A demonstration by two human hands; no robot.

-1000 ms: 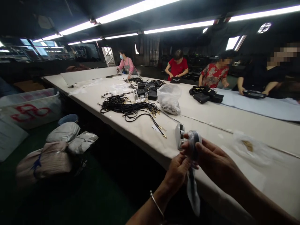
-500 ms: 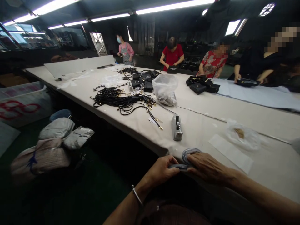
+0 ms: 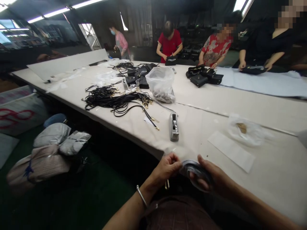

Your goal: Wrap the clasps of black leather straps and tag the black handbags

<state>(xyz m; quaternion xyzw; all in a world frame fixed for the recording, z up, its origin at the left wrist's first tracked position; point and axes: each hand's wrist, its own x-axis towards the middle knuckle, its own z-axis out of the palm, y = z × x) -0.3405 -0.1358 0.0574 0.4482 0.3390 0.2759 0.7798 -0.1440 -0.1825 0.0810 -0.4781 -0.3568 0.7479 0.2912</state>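
Strap coil (image 3: 194,168) pinched at left end by left grip (image 3: 168,167), clasped at right by right grip (image 3: 213,182), crosswise over near desk (image 3: 196,127) edge.

Left hand (image 3: 168,167): forearm angled up from below, fingertips pinched. Right hand (image 3: 213,180): forearm from the right, fingers curled, seemingly closed. Hands near.

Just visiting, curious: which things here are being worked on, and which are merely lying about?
In hand: dark coiled strap in clear plastic wrap, held by left hand and right hand.
Lying about: grey tape dispenser, black strap pile, white paper strip.
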